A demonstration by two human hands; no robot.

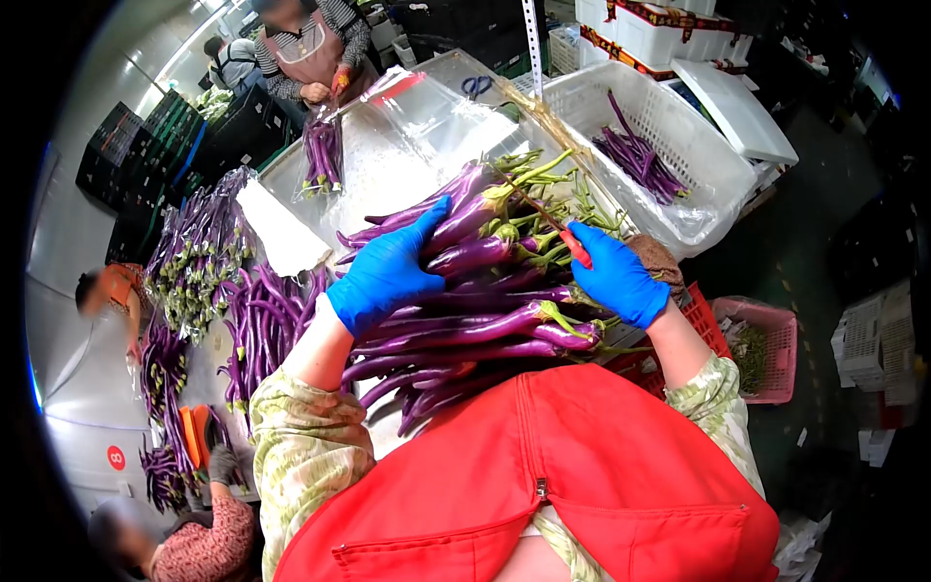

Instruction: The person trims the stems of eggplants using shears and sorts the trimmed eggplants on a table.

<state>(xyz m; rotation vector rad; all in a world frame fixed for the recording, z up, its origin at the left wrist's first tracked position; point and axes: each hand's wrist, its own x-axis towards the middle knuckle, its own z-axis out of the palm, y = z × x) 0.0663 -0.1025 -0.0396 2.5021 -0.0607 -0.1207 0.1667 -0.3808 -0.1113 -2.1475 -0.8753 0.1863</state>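
Long purple eggplants lie in a heap on the table in front of me, their green stems toward the right. My left hand, in a blue glove, rests on the upper part of the heap, its fingers wrapped against an eggplant. In my right hand, also blue-gloved, is a small tool with a red handle; its thin dark blade points up and left, across the stems. Cut green stems lie just beyond that hand.
A white crate holding eggplants stands at the upper right. A pink basket with green scraps is at lower right. More eggplants lie left. Co-workers stand at the top, left and lower left.
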